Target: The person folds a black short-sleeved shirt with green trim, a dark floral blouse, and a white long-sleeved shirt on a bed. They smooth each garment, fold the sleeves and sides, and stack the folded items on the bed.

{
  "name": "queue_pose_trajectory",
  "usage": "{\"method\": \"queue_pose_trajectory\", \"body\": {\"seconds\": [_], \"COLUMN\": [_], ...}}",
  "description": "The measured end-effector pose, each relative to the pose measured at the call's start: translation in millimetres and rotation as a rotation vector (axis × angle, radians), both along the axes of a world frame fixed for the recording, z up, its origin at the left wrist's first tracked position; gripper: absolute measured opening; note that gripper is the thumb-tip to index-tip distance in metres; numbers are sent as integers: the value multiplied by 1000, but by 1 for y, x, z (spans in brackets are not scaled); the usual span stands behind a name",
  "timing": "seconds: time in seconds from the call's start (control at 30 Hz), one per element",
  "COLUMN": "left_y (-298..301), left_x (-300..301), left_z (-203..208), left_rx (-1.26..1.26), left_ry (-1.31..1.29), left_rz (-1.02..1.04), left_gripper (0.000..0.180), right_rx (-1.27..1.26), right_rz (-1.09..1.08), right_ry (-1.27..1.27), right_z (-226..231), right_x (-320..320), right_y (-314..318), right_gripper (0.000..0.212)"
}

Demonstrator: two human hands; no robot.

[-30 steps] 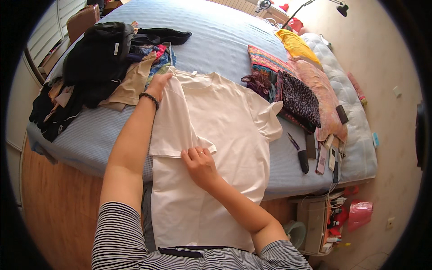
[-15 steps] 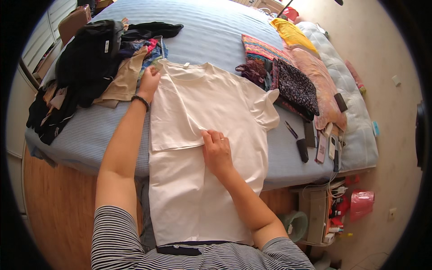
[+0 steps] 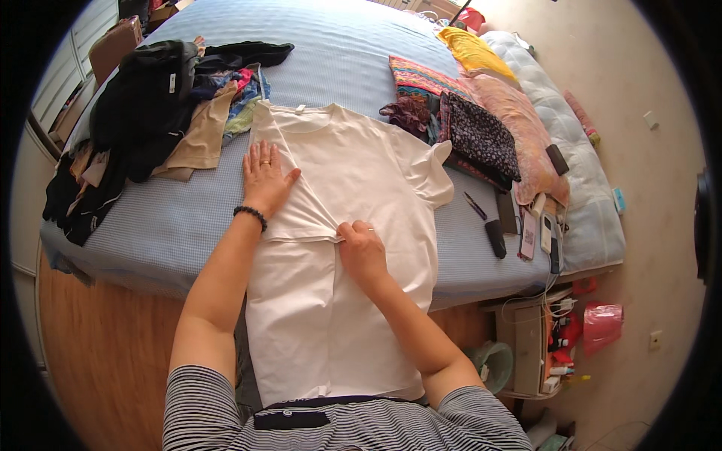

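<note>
A white short-sleeved T-shirt lies spread on the bed, its neckline away from me and its hem by my waist. The left side is folded inward, so that sleeve lies across the front. My left hand rests flat on the folded part, near the shirt's left edge, fingers spread. At the middle of the shirt, my right hand pinches the cuff corner of the folded sleeve. The right sleeve still sticks out to the side.
Dark and beige clothes are heaped at the left. Folded patterned garments lie at the right, near a phone, a black case and a pen. A bedside cabinet and a green bin stand below the bed's right edge.
My left hand has let go of the shirt's shoulder and come nearer, now flat on the folded side. My right hand keeps its pinch on the sleeve. The view has shifted slightly.
</note>
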State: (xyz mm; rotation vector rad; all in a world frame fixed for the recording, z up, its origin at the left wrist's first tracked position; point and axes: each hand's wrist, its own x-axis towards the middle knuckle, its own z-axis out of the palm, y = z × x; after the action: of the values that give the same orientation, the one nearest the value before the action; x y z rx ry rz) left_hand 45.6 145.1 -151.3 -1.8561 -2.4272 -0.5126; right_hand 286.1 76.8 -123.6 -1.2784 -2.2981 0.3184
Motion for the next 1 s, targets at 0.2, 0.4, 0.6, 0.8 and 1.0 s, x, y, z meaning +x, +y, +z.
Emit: {"method": "queue_pose_trajectory", "body": {"seconds": [0.2, 0.4, 0.6, 0.8, 1.0], "left_y": [18, 30, 33, 28, -58], "left_x": [-68, -85, -91, -87, -53], "left_z": [-3, 10, 13, 10, 47], "left_rx": [331, 178, 185, 230, 300], "left_ry": [-450, -576, -657, -630, -380], "left_rz": [148, 62, 101, 98, -167], "left_gripper": [59, 45, 45, 52, 44], "right_rx": [-37, -6, -166, -81, -151], "right_rz": [467, 745, 907, 763, 102], "right_ry": [168, -48, -50, 110, 373], "right_z": [25, 12, 14, -2, 7], "right_x": [-30, -68, -85, -97, 14], "right_y": [-82, -150, -150, -164, -127], "right_gripper": [44, 36, 16, 21, 39]}}
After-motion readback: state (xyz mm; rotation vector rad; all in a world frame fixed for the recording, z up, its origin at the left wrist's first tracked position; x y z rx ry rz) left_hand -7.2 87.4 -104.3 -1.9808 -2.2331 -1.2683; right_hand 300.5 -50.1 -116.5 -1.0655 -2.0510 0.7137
